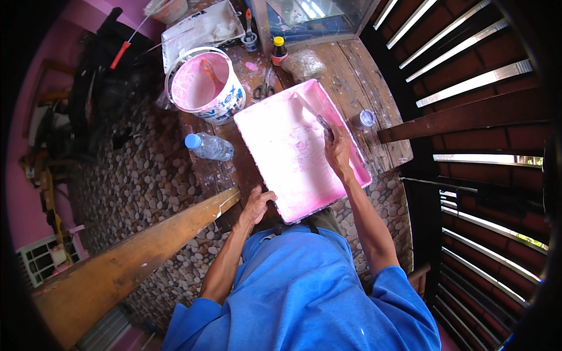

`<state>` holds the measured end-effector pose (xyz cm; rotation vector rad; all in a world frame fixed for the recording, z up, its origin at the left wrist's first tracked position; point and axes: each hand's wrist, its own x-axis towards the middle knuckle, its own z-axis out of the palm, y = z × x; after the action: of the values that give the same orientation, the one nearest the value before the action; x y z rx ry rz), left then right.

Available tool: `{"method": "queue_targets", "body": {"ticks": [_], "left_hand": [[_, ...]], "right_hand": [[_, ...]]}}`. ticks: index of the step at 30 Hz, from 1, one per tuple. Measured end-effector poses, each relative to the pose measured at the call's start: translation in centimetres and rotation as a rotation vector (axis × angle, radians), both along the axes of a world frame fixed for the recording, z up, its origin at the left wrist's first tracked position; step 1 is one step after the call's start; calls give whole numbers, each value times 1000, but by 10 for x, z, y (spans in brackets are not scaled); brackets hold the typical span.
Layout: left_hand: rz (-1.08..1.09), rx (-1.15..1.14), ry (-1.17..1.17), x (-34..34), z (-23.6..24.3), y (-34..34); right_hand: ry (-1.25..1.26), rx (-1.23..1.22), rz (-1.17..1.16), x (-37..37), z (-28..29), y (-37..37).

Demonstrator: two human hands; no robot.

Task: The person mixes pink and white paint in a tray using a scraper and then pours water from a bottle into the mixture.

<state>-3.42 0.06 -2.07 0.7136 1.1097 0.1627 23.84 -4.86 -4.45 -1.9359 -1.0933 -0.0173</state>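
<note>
Paint tray (pixel 287 167) partly on our tabletop (pixel 357 73) looks light, stiff and slippery, best held by its rim (pixel 254 153), where our left hand (pixel 257 205) pinches while our right hand (pixel 338 149) grips a dark tool (pixel 325 126).

Bucket (pixel 218 111): bold blue lettering across the white outer wall, large characters, part of it curving round out of sight.
Yellow-capped bottle (pixel 278 51): reddish band low on the dark body; any wording is too small to read.
Small cup (pixel 250 42): blue and white patches, too small to tell whether they are print.
Water bottle (pixel 212 147): surface marks too unclear to read.
</note>
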Motion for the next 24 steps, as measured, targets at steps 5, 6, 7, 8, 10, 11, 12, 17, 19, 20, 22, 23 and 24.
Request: {"method": "queue_targets", "body": {"ticks": [5,6,7,8,10,11,12,17,19,20,22,23,24], "left_hand": [[-41,-2,18,-2,-6,1],[-36,-4,17,-1,-5,1],[-39,-4,15,-1,-6,1],[-17,-3,14,-1,-6,0],[10,-2,13,-3,-6,0],[-19,-16,16,-2,0,2],[-48,-31,20,-1,3,3],[-13,-3,13,1,-6,-1],[-15,-4,22,0,-7,0],[-15,-11,3,-2,-7,0],[-11,-18,-14,-4,-6,1],[-25,-19,-13,0,1,2],[-39,-19,-11,1,4,2]], "right_hand": [[20,-48,-146,-2,-2,3],[83,-54,-69,-5,-1,1],[147,-59,8,-7,0,-1],[183,-66,41,-8,4,-1],[247,-59,-2,-14,13,-4],[311,-54,-56,-16,19,-6],[98,83,-111,-15,15,-4],[542,-196,-114,-23,-7,-3],[559,-165,-38,-34,-4,5],[691,-154,-43,-38,-3,9],[740,-145,-87,-37,3,8],[786,-134,-137,-36,9,7],[686,-92,-150,-33,5,5]]}}
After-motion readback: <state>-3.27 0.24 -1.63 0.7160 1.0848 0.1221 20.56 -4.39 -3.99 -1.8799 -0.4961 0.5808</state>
